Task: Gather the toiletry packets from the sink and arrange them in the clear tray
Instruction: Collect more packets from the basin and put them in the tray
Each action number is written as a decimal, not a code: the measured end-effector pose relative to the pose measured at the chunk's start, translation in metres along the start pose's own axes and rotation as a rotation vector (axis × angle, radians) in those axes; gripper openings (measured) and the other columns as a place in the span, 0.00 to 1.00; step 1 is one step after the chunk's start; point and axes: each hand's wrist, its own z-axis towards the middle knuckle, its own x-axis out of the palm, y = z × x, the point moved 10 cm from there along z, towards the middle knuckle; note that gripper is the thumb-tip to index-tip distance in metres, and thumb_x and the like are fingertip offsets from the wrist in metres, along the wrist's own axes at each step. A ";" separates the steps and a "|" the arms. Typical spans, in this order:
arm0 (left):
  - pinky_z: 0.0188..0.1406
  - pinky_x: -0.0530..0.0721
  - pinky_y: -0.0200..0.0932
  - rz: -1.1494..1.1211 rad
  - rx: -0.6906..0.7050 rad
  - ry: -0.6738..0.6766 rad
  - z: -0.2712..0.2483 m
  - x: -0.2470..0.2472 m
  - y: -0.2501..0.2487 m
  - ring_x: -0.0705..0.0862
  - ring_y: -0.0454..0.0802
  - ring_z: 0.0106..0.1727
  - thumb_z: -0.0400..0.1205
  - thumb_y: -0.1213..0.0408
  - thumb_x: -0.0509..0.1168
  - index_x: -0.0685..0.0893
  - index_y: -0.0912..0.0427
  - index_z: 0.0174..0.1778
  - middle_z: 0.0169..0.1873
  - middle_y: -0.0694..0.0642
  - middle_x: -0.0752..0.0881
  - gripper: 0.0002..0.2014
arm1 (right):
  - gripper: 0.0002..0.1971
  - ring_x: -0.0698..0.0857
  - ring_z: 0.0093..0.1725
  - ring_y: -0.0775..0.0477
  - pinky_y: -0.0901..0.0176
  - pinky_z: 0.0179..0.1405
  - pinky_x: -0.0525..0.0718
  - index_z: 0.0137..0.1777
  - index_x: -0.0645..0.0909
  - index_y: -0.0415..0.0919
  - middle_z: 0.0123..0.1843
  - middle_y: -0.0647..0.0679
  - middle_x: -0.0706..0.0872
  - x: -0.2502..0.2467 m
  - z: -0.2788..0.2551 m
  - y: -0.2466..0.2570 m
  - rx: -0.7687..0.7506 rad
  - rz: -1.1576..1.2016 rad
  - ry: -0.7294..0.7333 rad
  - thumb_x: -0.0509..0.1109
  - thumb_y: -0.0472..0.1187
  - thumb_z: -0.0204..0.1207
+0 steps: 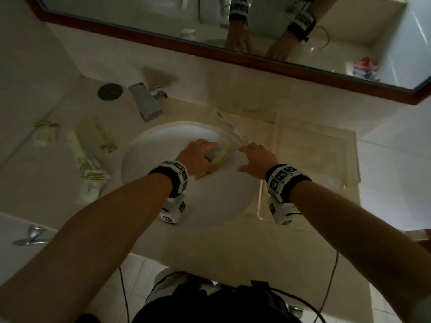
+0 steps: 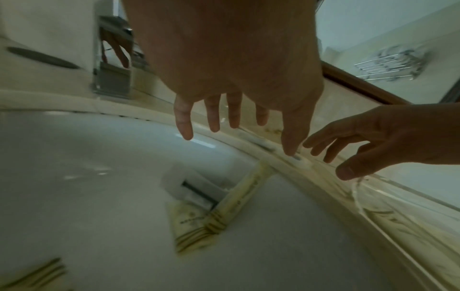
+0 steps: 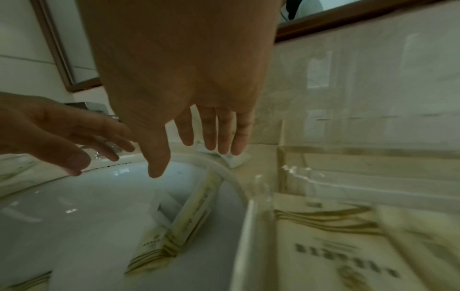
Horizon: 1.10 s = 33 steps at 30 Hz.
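Note:
Cream toiletry packets point(image 1: 221, 156) with olive stripes lie in the white sink point(image 1: 140, 145), one long and propped on another point(image 2: 196, 222), both also seen from the right wrist point(image 3: 179, 222). My left hand point(image 1: 205, 152) hovers just above them with spread, straight fingers point(image 2: 185, 126), holding nothing. My right hand point(image 1: 247, 157) reaches in beside it over the sink's right rim, also open and empty point(image 3: 189, 157). The clear tray point(image 1: 314, 155) stands right of the sink. Printed packets point(image 3: 323, 246) show through its near wall point(image 3: 244, 236).
More packets point(image 1: 86, 164) lie scattered on the counter left of the sink. A chrome faucet point(image 1: 144, 101) and a dark round disc point(image 1: 110, 91) sit at the back left. A clear-wrapped item point(image 1: 229, 130) rests across the far rim. A mirror point(image 1: 233, 26) hangs above.

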 end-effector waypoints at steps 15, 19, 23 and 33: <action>0.77 0.66 0.62 -0.062 -0.174 0.069 0.017 0.002 0.125 0.62 0.61 0.79 0.77 0.46 0.69 0.62 0.44 0.80 0.80 0.56 0.61 0.37 | 0.30 0.56 0.82 0.38 0.42 0.78 0.63 0.80 0.62 0.39 0.83 0.41 0.58 0.053 0.099 0.058 -0.072 -0.235 0.169 0.63 0.42 0.79; 0.76 0.66 0.61 -0.085 -0.191 0.104 0.025 0.011 0.134 0.61 0.60 0.79 0.77 0.47 0.68 0.61 0.43 0.80 0.80 0.56 0.60 0.36 | 0.24 0.64 0.78 0.36 0.44 0.76 0.65 0.75 0.70 0.37 0.78 0.39 0.67 0.059 0.119 0.065 -0.067 -0.271 0.189 0.63 0.39 0.78; 0.76 0.67 0.59 -0.095 -0.192 0.125 0.032 0.017 0.140 0.62 0.60 0.79 0.78 0.47 0.68 0.62 0.44 0.80 0.80 0.56 0.61 0.34 | 0.23 0.70 0.75 0.36 0.44 0.78 0.63 0.74 0.72 0.40 0.73 0.39 0.74 0.071 0.134 0.063 -0.037 -0.356 0.236 0.62 0.39 0.79; 0.77 0.66 0.54 -0.147 -0.208 0.184 0.039 0.030 0.149 0.66 0.58 0.77 0.79 0.51 0.68 0.66 0.47 0.78 0.78 0.56 0.66 0.31 | 0.24 0.76 0.71 0.32 0.40 0.68 0.75 0.78 0.66 0.35 0.74 0.34 0.75 0.091 0.129 0.063 0.098 -0.278 0.350 0.57 0.41 0.83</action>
